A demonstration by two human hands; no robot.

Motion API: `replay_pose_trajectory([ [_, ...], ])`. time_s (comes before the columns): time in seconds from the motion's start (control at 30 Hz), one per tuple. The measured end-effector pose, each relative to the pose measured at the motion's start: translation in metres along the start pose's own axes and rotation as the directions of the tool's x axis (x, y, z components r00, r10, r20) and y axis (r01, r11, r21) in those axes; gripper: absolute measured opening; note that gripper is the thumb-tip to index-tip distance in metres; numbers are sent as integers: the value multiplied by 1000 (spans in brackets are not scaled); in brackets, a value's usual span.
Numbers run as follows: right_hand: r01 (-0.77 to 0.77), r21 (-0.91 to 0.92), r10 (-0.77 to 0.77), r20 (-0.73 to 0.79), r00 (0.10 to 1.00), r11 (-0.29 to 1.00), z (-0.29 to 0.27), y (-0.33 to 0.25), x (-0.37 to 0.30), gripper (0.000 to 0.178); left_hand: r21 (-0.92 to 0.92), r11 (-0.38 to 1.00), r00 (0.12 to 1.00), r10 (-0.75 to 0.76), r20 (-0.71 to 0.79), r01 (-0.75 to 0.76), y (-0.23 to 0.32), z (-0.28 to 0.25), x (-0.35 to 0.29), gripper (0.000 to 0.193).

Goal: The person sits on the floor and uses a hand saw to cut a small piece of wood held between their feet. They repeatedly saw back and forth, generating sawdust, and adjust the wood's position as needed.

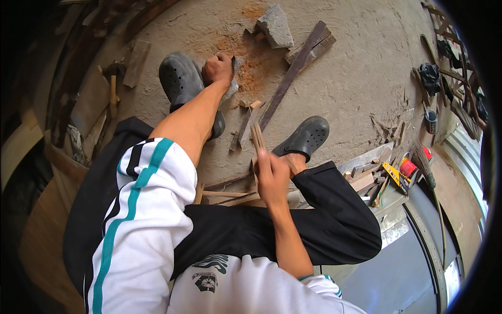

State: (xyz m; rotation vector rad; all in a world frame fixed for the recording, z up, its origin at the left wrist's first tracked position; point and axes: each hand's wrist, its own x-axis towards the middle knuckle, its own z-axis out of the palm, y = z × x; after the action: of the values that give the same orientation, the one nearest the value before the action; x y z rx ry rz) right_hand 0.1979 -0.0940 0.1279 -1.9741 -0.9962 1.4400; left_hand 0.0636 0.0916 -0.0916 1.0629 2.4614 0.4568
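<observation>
Head view: right hand grips a stick, best kept steady and clear of the left hand, whose curled fingers' hold I cannot tell.

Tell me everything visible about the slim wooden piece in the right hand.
The slim wooden piece is light brown, narrow and blurred. The right hand is closed around its near end; the rest points away from the person, left of the right clog in the picture. Its far tip is unclear.

Floor right of the dark plank leaves passage; concrete block crowds its far end, clog and held stick its near.
</observation>
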Motion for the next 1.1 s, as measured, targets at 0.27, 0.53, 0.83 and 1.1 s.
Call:
replay_pose_trajectory([
  [0.27, -49, 41, 47, 35, 998, 998, 30, 2, 84, 53, -3, 1000, 1000, 13, 21, -13, 4, 9, -1, 48],
  [0.53, 25, -1, -24, 61, 998, 1000, 7, 20, 23, 48, -1, 1000, 1000, 8, 11, -8, -6, -1, 2, 49],
  [0.83, -41, 46, 39, 50, 998, 998, -19, 20, -33, 47, -22, 998, 996, -62, 66, 63, 3, -11, 2, 47],
  [1.1, -22, 74, 20, 31, 999, 997, 20, 30, 60, 48, -52, 999, 999, 13, 33, -11, 5, 5, -3, 47],
])
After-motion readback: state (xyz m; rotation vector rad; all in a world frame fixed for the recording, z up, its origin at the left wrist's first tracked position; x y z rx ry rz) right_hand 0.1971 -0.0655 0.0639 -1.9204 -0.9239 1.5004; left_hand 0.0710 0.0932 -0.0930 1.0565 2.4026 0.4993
